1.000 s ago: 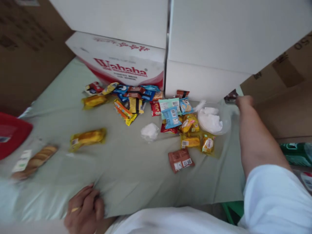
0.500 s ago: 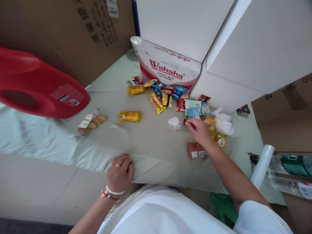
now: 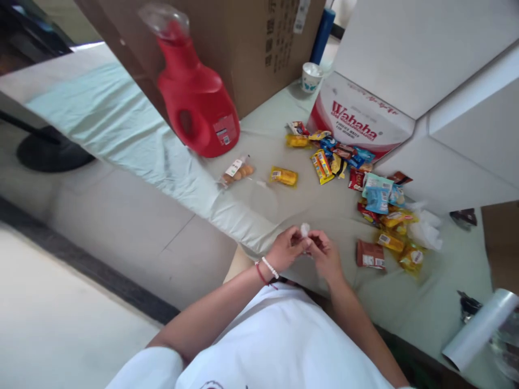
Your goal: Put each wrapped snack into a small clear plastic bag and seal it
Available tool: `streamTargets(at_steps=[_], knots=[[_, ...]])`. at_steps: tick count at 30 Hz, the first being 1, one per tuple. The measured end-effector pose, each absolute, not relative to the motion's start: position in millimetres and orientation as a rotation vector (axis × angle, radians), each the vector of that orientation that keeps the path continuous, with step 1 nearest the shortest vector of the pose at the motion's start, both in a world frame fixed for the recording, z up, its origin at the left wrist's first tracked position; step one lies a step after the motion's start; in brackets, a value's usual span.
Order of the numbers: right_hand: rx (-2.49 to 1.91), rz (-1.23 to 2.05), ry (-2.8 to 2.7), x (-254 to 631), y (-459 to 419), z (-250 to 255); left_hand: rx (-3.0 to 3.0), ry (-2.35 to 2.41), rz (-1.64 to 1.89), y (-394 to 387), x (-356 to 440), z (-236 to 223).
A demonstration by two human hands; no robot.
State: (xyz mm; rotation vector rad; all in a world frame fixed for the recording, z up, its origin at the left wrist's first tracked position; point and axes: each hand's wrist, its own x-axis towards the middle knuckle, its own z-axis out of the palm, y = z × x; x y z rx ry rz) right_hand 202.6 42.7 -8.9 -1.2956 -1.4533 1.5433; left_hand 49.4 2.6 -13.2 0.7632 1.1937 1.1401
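Observation:
A small white bundle of crumpled clear plastic point(image 3: 305, 229) is pinched between both hands above the near edge of the table. My left hand point(image 3: 286, 249) grips it from the left, thumb and fingers closed; a white bead bracelet and a red cord circle that wrist. From the right, my right hand point(image 3: 326, 258) holds the same bundle, its fingertips meeting those of the left. What the plastic contains cannot be made out. A brown snack packet point(image 3: 371, 255) lies to the right of my hands, and a yellow-wrapped cake point(image 3: 284, 176) lies beyond them.
Several colourful snack packets point(image 3: 377, 199) are heaped before a Wahaha carton point(image 3: 357, 116). Bagged biscuits point(image 3: 237, 172) and a red jug point(image 3: 198, 102) stand left. A paper cup point(image 3: 311, 78) is at the back; a plastic roll point(image 3: 480, 329) is at right.
My right hand has come back from the snack heap to meet my left. The white bundle that lay on the table is now held in both hands. The view has swung left.

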Motion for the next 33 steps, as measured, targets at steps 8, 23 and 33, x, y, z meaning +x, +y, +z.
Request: streamTargets(at_steps=[8, 23, 33], knots=[[-1.302, 1.77, -0.898, 235, 49, -1, 0.632, 1.106, 1.224, 5, 40, -31], [-1.301, 1.121, -1.811, 213, 49, 13, 1.692, 1.374, 1.223, -14, 22, -19], [-1.34, 1.098, -1.852, 214, 44, 23, 1.944, 1.259, 1.178, -22, 24, -20]])
